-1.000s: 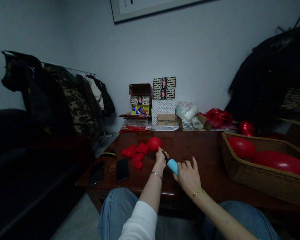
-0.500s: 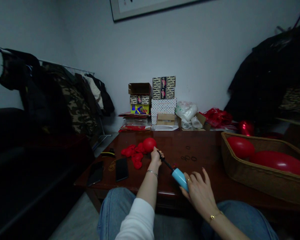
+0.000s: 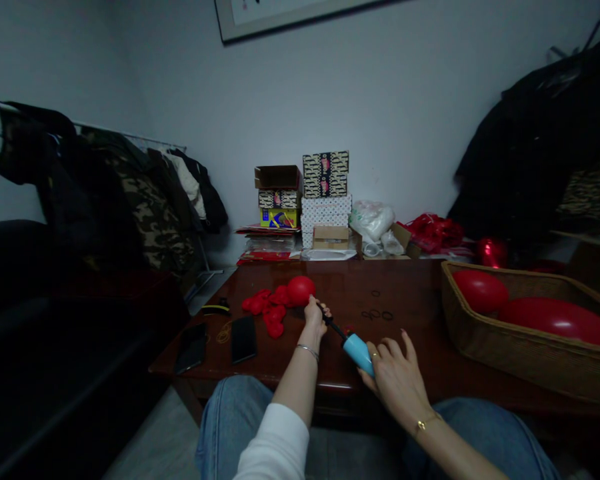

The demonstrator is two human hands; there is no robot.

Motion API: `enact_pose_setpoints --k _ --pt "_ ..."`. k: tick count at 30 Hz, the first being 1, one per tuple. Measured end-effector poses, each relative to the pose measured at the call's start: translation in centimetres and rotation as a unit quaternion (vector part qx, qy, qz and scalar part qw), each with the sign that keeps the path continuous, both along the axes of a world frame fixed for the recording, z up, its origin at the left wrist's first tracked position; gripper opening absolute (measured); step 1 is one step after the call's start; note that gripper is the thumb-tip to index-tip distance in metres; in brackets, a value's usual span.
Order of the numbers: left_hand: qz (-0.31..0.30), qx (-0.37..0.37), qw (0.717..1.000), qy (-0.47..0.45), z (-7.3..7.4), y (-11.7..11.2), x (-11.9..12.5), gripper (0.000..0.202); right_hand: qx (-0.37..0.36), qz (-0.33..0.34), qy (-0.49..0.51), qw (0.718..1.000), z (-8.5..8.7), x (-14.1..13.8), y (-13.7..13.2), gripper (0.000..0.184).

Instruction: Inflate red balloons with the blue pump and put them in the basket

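Observation:
A hand balloon pump with a light-blue barrel [image 3: 359, 354] and a black rod slants across the front of the table. My left hand [image 3: 316, 317] is closed around its black far end. A small round red balloon [image 3: 301, 291], partly inflated, sits just beyond those fingers; its neck is hidden by the hand. My right hand [image 3: 397, 377] grips the near end of the blue barrel with thumb and fingers, the index finger raised. Several limp red balloons [image 3: 274, 320] lie in a pile to the left of the round one.
On the right stands a wicker basket [image 3: 525, 363] with large inflated red balloons [image 3: 555, 319]. Dark rings [image 3: 375, 315] lie mid-table. Two dark flat phone-like objects [image 3: 243, 339] and a yellow-edged item [image 3: 217, 309] are at left. Stacked boxes [image 3: 326, 175] line the back.
Both hands keep their hold on the pump, and the barrel sits slightly closer to my left hand. The view has shifted a little. The round balloon looks about the same size.

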State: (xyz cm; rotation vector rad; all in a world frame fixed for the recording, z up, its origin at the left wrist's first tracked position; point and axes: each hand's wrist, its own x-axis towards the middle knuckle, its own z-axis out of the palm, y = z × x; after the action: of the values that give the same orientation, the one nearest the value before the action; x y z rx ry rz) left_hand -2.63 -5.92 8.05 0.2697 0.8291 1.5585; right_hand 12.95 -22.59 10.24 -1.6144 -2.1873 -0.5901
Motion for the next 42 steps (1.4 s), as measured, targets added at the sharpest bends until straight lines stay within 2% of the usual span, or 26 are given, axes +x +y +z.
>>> enact_pose_setpoints --k 6,13,18,25,30,36,42 --pt "-0.020 0.006 1.000 0.014 0.1 -0.6 1.5 0.036 -0.002 -0.010 -0.001 1.000 1.0 -2.0 2.3 0.034" --pt "-0.002 0.013 0.999 0.034 -0.2 -0.6 1.2 0.035 0.000 -0.009 0.008 1.000 0.5 -2.8 2.7 0.038" --pt "0.005 0.003 1.000 0.020 -0.3 0.0 0.2 0.029 0.001 0.002 0.010 1.000 -0.2 -1.5 1.3 0.041" --pt "0.024 0.020 0.999 0.021 0.7 0.7 -1.7 0.028 0.017 0.021 0.008 1.000 -1.1 1.5 -0.9 0.039" --pt "0.028 0.019 0.999 0.010 0.5 0.7 -1.9 0.030 0.011 0.017 0.011 1.000 -1.3 1.8 -1.3 0.039" --pt "0.016 0.000 1.000 0.023 -0.1 0.6 -0.7 0.030 0.010 0.017 0.011 1.000 -0.4 0.4 0.1 0.035" --pt "-0.007 -0.014 0.999 0.044 0.4 -0.3 1.7 0.030 -0.003 -0.001 0.004 1.000 0.9 -1.9 2.7 0.031"
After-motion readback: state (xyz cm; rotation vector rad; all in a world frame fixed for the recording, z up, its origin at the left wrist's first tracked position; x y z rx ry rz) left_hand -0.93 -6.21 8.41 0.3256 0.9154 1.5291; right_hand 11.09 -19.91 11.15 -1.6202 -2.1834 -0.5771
